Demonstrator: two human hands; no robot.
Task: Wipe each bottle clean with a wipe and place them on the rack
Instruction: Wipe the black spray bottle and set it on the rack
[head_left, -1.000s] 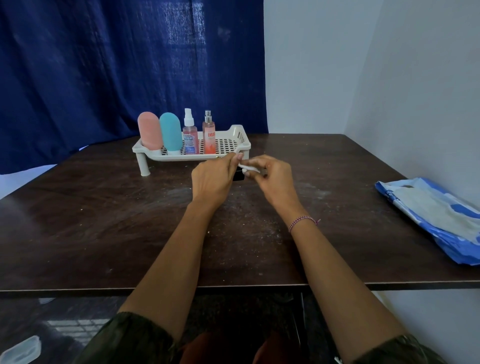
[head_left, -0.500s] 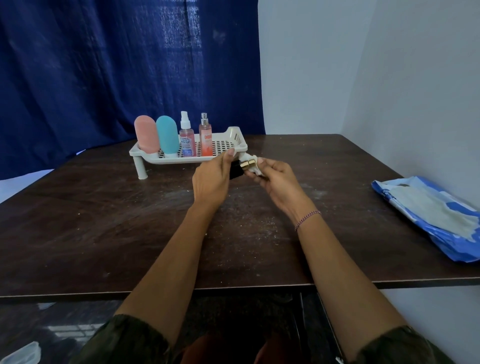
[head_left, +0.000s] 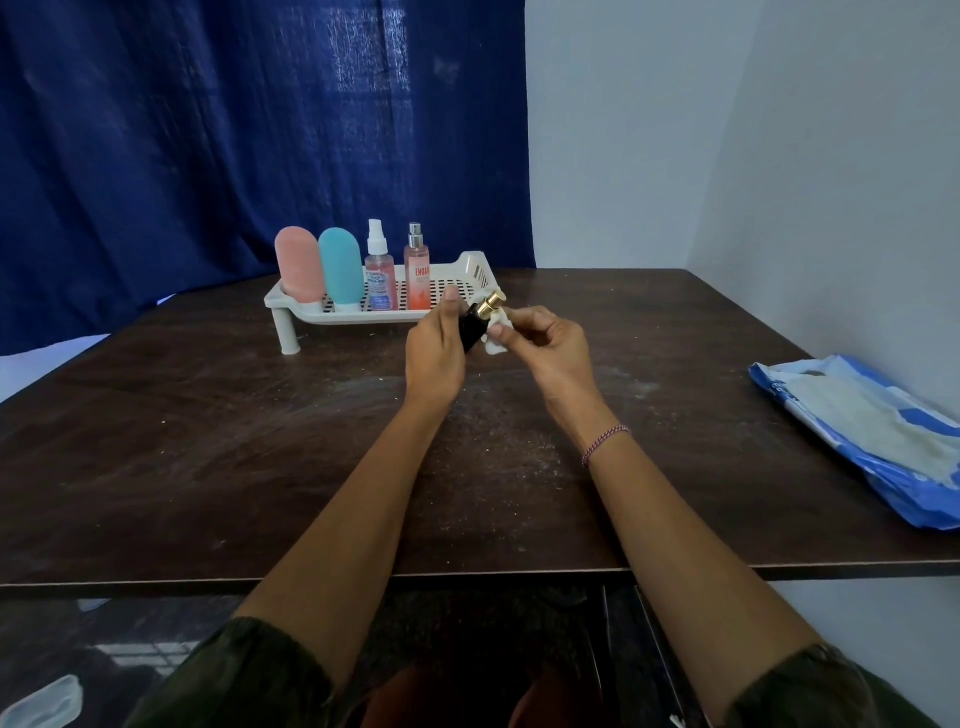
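My left hand (head_left: 435, 349) grips a small black bottle with a gold cap (head_left: 479, 321), tilted with the cap up and to the right, above the table's middle. My right hand (head_left: 548, 343) pinches a crumpled white wipe (head_left: 497, 335) against the bottle's right side, just below the cap. Behind the hands stands the white perforated rack (head_left: 447, 291). On it stand a pink bottle (head_left: 300, 272), a teal bottle (head_left: 341, 270), a white-capped spray bottle (head_left: 381, 273) and an orange-pink spray bottle (head_left: 417, 273). The rack's right part holds nothing.
A blue and white wipes pack (head_left: 862, 431) lies at the table's right edge by the wall. The dark wooden table (head_left: 208, 441) is dusty. A blue curtain (head_left: 234, 130) hangs behind. A clear plastic piece (head_left: 44, 704) lies on the floor at lower left.
The bottle's gold cap has come into view, tilted up to the right. The wipe has moved from over the top to the bottle's right side. Both hands stay close together.
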